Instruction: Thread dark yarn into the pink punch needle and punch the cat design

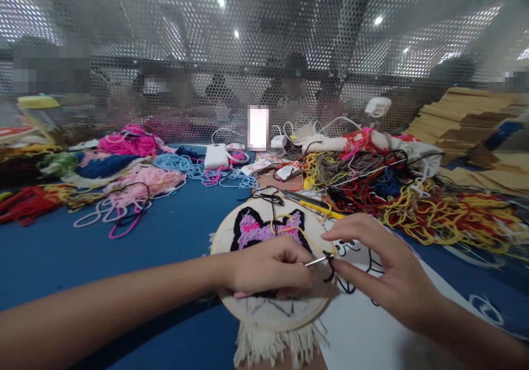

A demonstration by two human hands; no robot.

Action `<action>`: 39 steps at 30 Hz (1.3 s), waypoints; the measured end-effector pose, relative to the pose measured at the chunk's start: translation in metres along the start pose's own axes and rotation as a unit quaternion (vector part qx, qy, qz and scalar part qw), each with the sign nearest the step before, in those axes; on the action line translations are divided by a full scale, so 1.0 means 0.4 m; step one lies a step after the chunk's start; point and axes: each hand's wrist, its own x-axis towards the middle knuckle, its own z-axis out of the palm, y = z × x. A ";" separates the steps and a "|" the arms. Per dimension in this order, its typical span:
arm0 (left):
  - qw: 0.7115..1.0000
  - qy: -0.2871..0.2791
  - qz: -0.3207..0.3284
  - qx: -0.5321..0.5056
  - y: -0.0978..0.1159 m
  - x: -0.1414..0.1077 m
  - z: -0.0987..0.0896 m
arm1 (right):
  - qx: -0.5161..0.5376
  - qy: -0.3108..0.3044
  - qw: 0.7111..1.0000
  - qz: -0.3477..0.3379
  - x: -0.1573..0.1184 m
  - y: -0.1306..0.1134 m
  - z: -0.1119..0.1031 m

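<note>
My left hand [270, 268] is closed around a punch needle, and its thin metal shaft [316, 261] points right. A pink end shows below the fist. Black yarn [329, 271] hangs at the needle's tip. My right hand [388, 265] is beside that tip, thumb and index finger apart, the thumb close to the yarn; I cannot tell if they touch. Beneath my left hand lies a round embroidery hoop [221, 229] with fringed cream cloth. A looped design [260, 232] in black, purple and pink covers its upper part, partly hidden by the hand. A yellow strand crosses it.
A white sheet with a line drawing [351, 326] lies under the hoop's right side. Behind are a yellow pencil [318, 208], tangled red and yellow yarn [450, 210], pink yarn [140, 185], a white box [215, 156] and stacked brown envelopes [463, 122]. A perforated metal screen stands beyond.
</note>
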 end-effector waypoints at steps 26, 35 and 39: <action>1.000 -0.004 -0.001 -0.013 0.006 0.000 0.000 | 0.071 -0.067 0.990 0.104 0.006 -0.001 0.004; 1.000 -0.002 0.011 -0.004 0.005 0.002 0.002 | 0.092 -0.068 0.990 0.078 0.002 0.005 0.006; 1.000 -0.001 0.015 -0.009 0.003 0.002 -0.001 | 0.152 -0.078 0.977 0.124 0.008 0.013 0.005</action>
